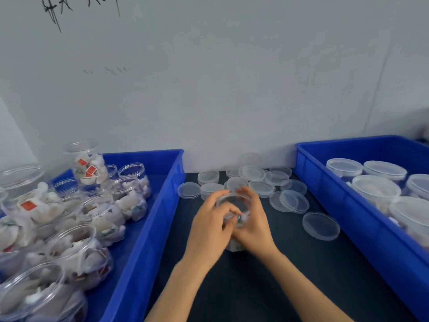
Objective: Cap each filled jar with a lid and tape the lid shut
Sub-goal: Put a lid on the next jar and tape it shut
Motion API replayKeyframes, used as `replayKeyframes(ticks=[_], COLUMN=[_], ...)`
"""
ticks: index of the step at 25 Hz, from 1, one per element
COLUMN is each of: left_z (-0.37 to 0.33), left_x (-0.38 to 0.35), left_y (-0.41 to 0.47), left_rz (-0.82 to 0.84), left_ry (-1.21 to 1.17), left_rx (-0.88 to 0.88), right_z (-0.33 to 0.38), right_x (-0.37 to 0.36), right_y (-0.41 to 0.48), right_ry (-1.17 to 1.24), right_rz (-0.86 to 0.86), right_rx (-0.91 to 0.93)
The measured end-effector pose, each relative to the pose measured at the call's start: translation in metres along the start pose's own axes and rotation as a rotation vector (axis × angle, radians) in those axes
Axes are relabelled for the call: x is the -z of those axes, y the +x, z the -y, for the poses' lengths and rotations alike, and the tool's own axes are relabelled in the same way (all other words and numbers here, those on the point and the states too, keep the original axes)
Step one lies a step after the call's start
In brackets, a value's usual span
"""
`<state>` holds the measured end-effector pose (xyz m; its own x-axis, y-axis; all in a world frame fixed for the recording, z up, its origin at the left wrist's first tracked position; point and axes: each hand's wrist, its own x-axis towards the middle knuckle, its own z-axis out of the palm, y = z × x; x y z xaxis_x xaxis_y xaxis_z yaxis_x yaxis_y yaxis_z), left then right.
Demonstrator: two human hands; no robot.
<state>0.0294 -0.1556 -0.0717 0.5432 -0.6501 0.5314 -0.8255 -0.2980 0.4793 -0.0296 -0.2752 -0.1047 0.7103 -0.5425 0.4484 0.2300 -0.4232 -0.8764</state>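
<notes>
Gripping clear jar [234,201] near rim with curled fingers [217,199] of left hand [209,228] and right hand [254,225]. Cannot tell if lid seated: blurred. Standing on dark table [290,263] between left blue bin [148,228] of filled open jars [76,242] and right blue bin [348,205] of capped jars [376,189]; loose lids [253,174] just behind

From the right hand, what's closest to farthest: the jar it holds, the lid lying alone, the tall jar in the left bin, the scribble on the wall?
1. The jar: held in the right hand.
2. The lone lid: on the table, just to the right.
3. The tall jar: far left, in the blue bin.
4. The scribble: top left, on the wall.
</notes>
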Motion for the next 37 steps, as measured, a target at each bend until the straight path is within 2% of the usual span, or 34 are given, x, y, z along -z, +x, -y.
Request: replayKeyframes(ticks=[2,4,7,9,11,14,15,18,22,28,31,33,35,37], left_z=[0.008,0.011,0.008,0.009,0.010,0.011,0.010,0.009,0.011,0.013,0.013,0.015,0.016,0.017], left_x=[-0.018,-0.031,-0.048,-0.056,-0.061,-0.065,-0.066,-0.068,-0.071,-0.069,-0.070,-0.071,-0.072,-0.071], left_y=[-0.003,0.002,0.010,0.010,0.008,0.006,0.006,0.005,0.004,0.005,0.005,0.004,0.005,0.006], left_rz=[0.049,0.072,0.020,-0.045,-0.087,-0.129,-0.136,-0.149,-0.153,-0.126,-0.129,-0.136,-0.121,-0.094], left_ry=[-0.099,-0.259,-0.439,-0.508,-0.555,-0.633,-0.647,-0.675,-0.678,-0.671,-0.666,-0.654,-0.632,-0.609], left_rx=[0.011,0.117,0.232,0.267,0.275,0.281,0.275,0.266,0.272,0.256,0.261,0.272,0.296,0.342], right_z=[-0.014,-0.020,-0.022,-0.022,-0.024,-0.042,-0.049,-0.072,-0.100,-0.097,-0.067,-0.032,0.001,0.024], right_x=[0.009,0.011,0.011,0.022,0.047,0.097,0.112,0.136,0.136,0.130,0.118,0.100,0.080,0.064], right_y=[-0.007,-0.006,-0.005,-0.004,0.004,0.035,0.046,0.070,0.080,0.074,0.069,0.066,0.062,0.058], right_ry=[-0.001,0.008,-0.021,-0.083,-0.288,-0.584,-0.611,-0.789,-0.968,-0.955,-0.694,-0.487,-0.439,-0.457], right_rz=[-0.015,-0.005,0.040,0.161,0.360,0.595,0.568,0.295,0.348,0.231,0.090,0.183,0.378,0.525], right_rx=[0.017,0.044,0.068,0.047,0.014,-0.184,-0.272,-0.377,-0.525,-0.456,-0.296,-0.090,0.074,0.138])
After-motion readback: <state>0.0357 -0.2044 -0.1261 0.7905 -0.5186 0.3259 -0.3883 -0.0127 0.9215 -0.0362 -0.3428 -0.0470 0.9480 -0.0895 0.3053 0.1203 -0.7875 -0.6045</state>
